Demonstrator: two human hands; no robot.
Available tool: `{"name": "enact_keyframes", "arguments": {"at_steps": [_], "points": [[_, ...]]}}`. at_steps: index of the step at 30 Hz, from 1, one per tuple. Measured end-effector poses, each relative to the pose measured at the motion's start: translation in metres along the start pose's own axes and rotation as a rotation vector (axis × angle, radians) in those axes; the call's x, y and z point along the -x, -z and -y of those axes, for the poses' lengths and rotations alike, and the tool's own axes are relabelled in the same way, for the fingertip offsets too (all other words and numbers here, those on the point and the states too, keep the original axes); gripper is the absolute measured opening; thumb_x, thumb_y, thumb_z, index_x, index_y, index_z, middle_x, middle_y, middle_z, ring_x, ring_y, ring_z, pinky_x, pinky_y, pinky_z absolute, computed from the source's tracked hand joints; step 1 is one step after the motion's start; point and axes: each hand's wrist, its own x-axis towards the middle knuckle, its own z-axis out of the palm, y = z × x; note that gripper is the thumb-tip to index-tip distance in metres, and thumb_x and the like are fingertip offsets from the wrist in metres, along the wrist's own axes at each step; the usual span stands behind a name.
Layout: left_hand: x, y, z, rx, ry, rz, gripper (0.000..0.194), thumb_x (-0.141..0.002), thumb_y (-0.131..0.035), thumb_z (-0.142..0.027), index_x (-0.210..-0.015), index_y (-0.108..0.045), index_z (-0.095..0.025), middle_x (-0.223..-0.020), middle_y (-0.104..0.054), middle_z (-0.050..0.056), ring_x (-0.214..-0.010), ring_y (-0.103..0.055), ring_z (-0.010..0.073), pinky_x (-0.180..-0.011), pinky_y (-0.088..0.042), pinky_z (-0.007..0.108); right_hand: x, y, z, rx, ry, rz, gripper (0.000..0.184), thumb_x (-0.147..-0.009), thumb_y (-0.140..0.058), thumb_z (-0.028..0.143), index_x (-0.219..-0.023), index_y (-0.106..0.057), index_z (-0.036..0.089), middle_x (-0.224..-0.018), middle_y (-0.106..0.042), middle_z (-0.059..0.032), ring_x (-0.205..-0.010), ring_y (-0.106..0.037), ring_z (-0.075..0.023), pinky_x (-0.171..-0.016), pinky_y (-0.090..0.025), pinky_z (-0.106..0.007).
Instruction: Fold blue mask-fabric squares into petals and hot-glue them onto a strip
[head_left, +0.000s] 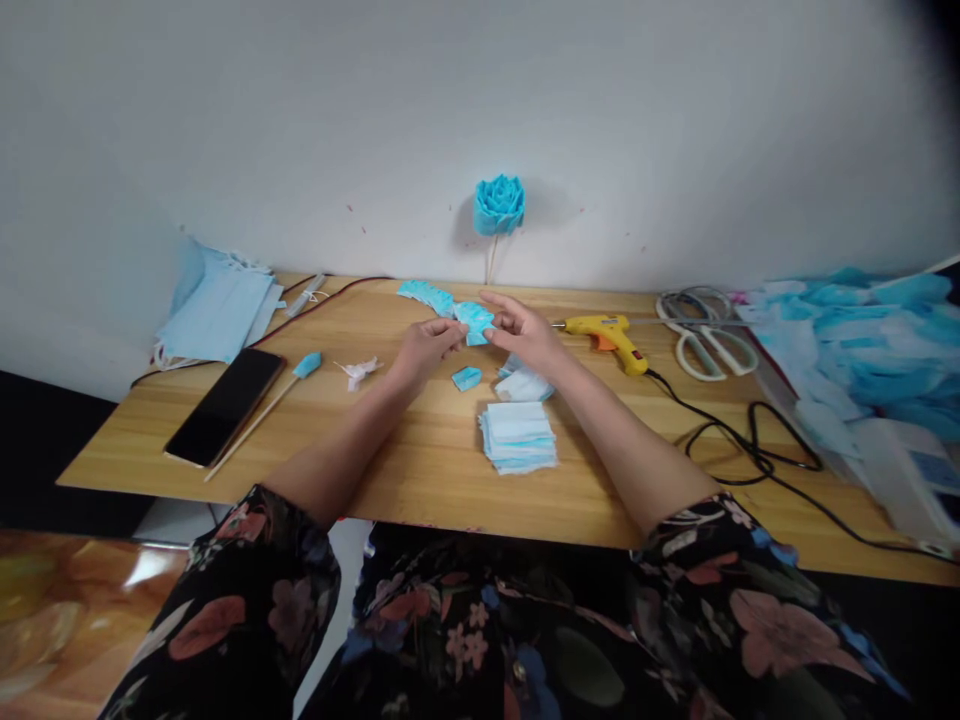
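Observation:
My left hand (429,350) pinches the left edge of a light-blue fabric petal piece (474,320) over the middle of the table. On its other side, my right hand (525,338) has its thumb at the piece's edge, fingers curved around. Behind them lies a row of overlapping blue pieces (424,294). A small folded blue piece (466,378) rests just in front of my hands. Beneath my right wrist are some loose white-and-blue pieces (523,384), partly hidden. Closer to me sits a stack of cut fabric squares (517,437).
A blue fabric rose (499,205) on a stick stands by the wall. Leftward are face masks (217,305), a phone (225,407), a blue-tipped stick (262,418) and a white scrap (360,372). To the right lie a yellow glue gun (609,335), scissors (712,345) and piled fabric (862,340).

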Motion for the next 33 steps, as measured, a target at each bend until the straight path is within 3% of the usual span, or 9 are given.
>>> {"name": "enact_keyframes", "arguments": {"at_steps": [5,10,15,20,25,30,33], "points": [[-0.001,0.002,0.0,-0.071,-0.005,0.005,0.028,-0.07,-0.072,-0.042,-0.06,-0.064,-0.018,-0.058,-0.056,-0.001,-0.053,-0.038,0.0074,-0.052,-0.029,0.024,0.0,0.002,-0.002,0.0,-0.021,0.001,0.068,-0.076,-0.071,0.034,-0.141,-0.058,0.018,-0.069,-0.05,0.0084,-0.062,-0.044,-0.0105,-0.064,-0.036,-0.026],[-0.005,0.004,0.004,-0.051,-0.012,-0.005,0.027,-0.07,-0.072,-0.041,-0.061,-0.064,-0.017,-0.061,-0.059,-0.001,-0.054,-0.043,0.0071,-0.053,-0.032,0.022,0.0,0.004,-0.003,-0.005,-0.016,-0.033,0.061,-0.081,-0.069,0.037,-0.138,-0.061,0.019,-0.08,-0.068,0.0028,-0.073,-0.06,-0.0139,-0.076,-0.048,-0.03],[-0.011,0.005,0.012,0.013,-0.004,-0.058,0.026,-0.07,-0.074,-0.041,-0.063,-0.065,-0.017,-0.059,-0.058,-0.002,-0.052,-0.044,0.0074,-0.051,-0.034,0.022,0.0,0.011,-0.004,0.061,0.064,-0.255,0.044,-0.087,-0.065,0.044,-0.125,-0.068,0.022,-0.094,-0.077,-0.0038,-0.098,-0.072,-0.0208,-0.1,-0.054,-0.039],[-0.012,0.006,0.016,0.029,-0.012,-0.048,0.03,-0.073,-0.078,-0.043,-0.064,-0.066,-0.017,-0.06,-0.059,-0.002,-0.051,-0.044,0.0068,-0.051,-0.036,0.022,-0.003,0.026,-0.004,0.13,0.058,-0.412,0.041,-0.09,-0.063,0.05,-0.119,-0.07,0.022,-0.094,-0.078,-0.0051,-0.09,-0.073,-0.0201,-0.096,-0.058,-0.041],[-0.012,0.005,0.016,0.063,-0.021,-0.048,0.032,-0.076,-0.079,-0.043,-0.063,-0.065,-0.017,-0.059,-0.058,-0.002,-0.051,-0.045,0.0065,-0.051,-0.036,0.022,-0.002,0.034,0.007,0.238,0.069,-0.407,0.036,-0.094,-0.057,0.046,-0.119,-0.071,0.024,-0.096,-0.078,-0.0037,-0.089,-0.073,-0.019,-0.095,-0.058,-0.039],[-0.011,0.005,0.014,0.106,-0.015,-0.049,0.029,-0.078,-0.078,-0.038,-0.063,-0.065,-0.017,-0.061,-0.06,-0.002,-0.052,-0.046,0.0065,-0.052,-0.037,0.021,0.022,0.032,0.029,0.374,0.015,-0.235,0.034,-0.091,-0.058,0.032,-0.119,-0.074,0.02,-0.095,-0.08,-0.0047,-0.092,-0.075,-0.0207,-0.091,-0.058,-0.039],[-0.01,0.005,0.014,0.126,-0.01,-0.047,0.026,-0.079,-0.077,-0.035,-0.065,-0.066,-0.016,-0.063,-0.061,-0.001,-0.054,-0.047,0.0067,-0.053,-0.038,0.021,0.04,0.049,0.037,0.515,-0.006,-0.212,0.034,-0.089,-0.061,0.031,-0.118,-0.076,0.021,-0.101,-0.081,-0.0055,-0.096,-0.075,-0.0226,-0.092,-0.058,-0.04]]}}
